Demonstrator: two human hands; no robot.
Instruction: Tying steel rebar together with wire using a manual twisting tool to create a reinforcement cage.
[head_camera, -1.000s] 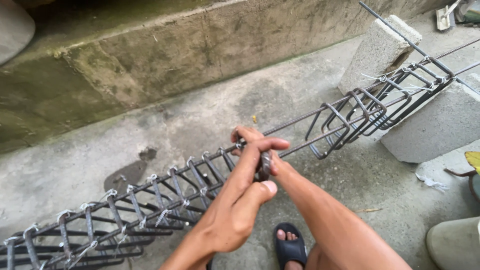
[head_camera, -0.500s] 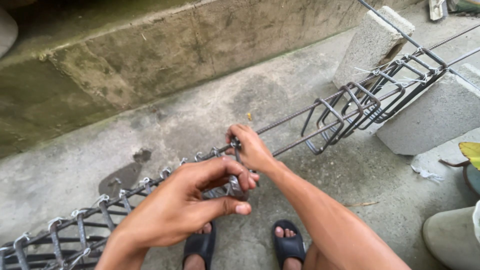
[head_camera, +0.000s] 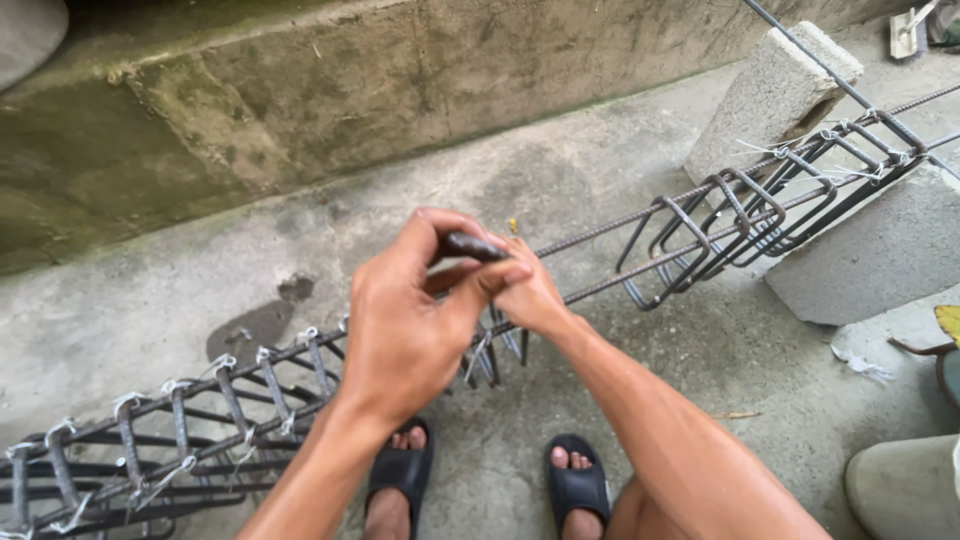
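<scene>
Here left hand (head_camera: 405, 325) raised, grip pinching dark tool (head_camera: 470, 246); right hand (head_camera: 530, 295) beside.

The left hand (head_camera: 405, 325) covers most of the dark tool handle (head_camera: 472, 245) and the tie point on the rebar cage (head_camera: 180, 440). The right hand (head_camera: 530, 295) is largely hidden behind it. The cage runs off the left edge. The concrete block (head_camera: 880, 250) is cut by the right edge.
</scene>
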